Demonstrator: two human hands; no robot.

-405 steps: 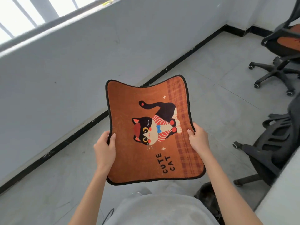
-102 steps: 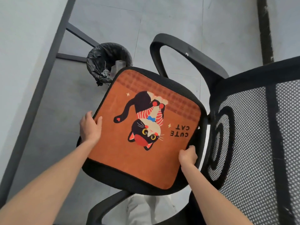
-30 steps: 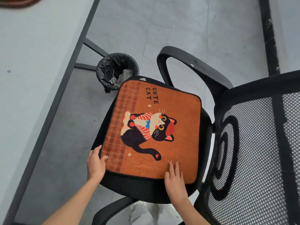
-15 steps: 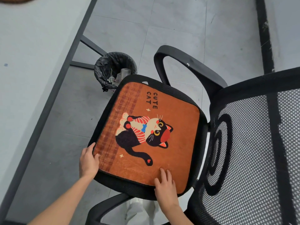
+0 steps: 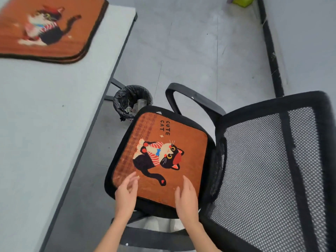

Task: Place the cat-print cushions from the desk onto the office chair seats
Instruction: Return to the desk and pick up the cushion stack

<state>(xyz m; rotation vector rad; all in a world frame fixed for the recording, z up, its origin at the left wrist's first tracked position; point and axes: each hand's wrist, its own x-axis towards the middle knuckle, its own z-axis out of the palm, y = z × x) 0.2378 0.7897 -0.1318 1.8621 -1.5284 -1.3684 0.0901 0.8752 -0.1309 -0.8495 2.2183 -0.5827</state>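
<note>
An orange cat-print cushion (image 5: 183, 142) lies flat on the black office chair seat (image 5: 120, 148), its "CUTE CAT" text toward the far edge. My left hand (image 5: 126, 194) hovers over the cushion's near left corner, fingers apart, holding nothing. My right hand (image 5: 186, 197) is over the near right edge, fingers loosely spread, also empty. A stack of more cat-print cushions (image 5: 54, 28) rests on the grey desk (image 5: 41, 124) at the upper left, blurred.
The chair's mesh backrest (image 5: 269, 179) fills the right side, and its armrest (image 5: 192, 99) arches beyond the seat. A black-lined waste bin (image 5: 131, 99) stands on the floor between desk and chair. A green object (image 5: 241, 0) lies near the far wall.
Both hands have let go of the cushion's near edge and lifted off it. The view has tilted up and now shows the stack of cushions on the desk.
</note>
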